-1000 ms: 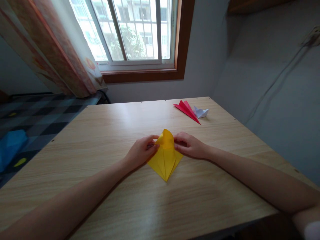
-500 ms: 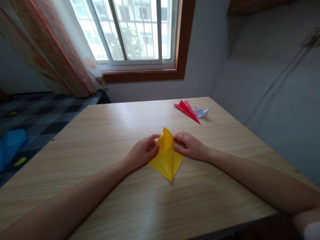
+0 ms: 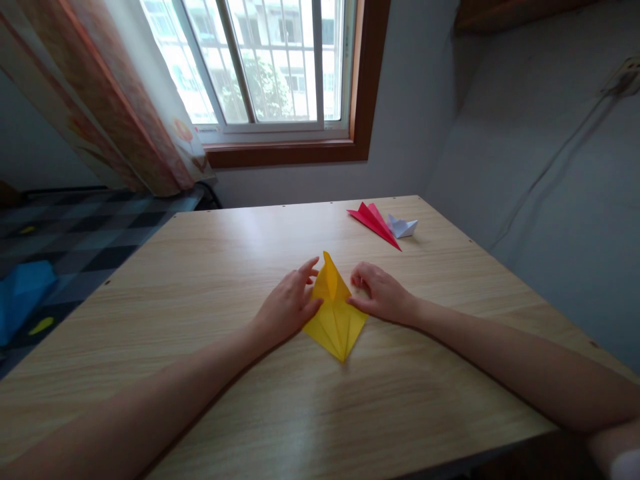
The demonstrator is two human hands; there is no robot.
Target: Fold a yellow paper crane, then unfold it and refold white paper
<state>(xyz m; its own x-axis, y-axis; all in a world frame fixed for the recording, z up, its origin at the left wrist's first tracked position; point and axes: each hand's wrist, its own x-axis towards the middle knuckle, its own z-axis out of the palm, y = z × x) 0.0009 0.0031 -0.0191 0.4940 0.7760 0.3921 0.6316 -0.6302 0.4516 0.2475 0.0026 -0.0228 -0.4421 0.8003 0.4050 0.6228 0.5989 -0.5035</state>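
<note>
A yellow sheet of origami paper (image 3: 336, 323), folded into a kite-like diamond with creases, lies on the wooden table between my hands. Its upper flap stands up and curls to a narrow tip, while the lower point faces me. My left hand (image 3: 287, 300) grips the left edge, thumb on top and index finger lifted off; the lower fingers are partly hidden behind the flap. On the opposite side, my right hand (image 3: 383, 292) holds the right edge down with its thumb, its other fingers curled just beyond the paper.
Toward the back right of the table (image 3: 240, 247) lie a red paper plane (image 3: 374, 225) and a white paper boat (image 3: 403, 227), side by side. A blue folded paper (image 3: 25, 293) rests on the checkered cloth (image 3: 100, 233) at left. Behind are a window and curtain.
The yellow flap has opened wider and its tip has narrowed. My left index finger has lifted away from the paper, and my right fingers have drawn back from the flap and curled.
</note>
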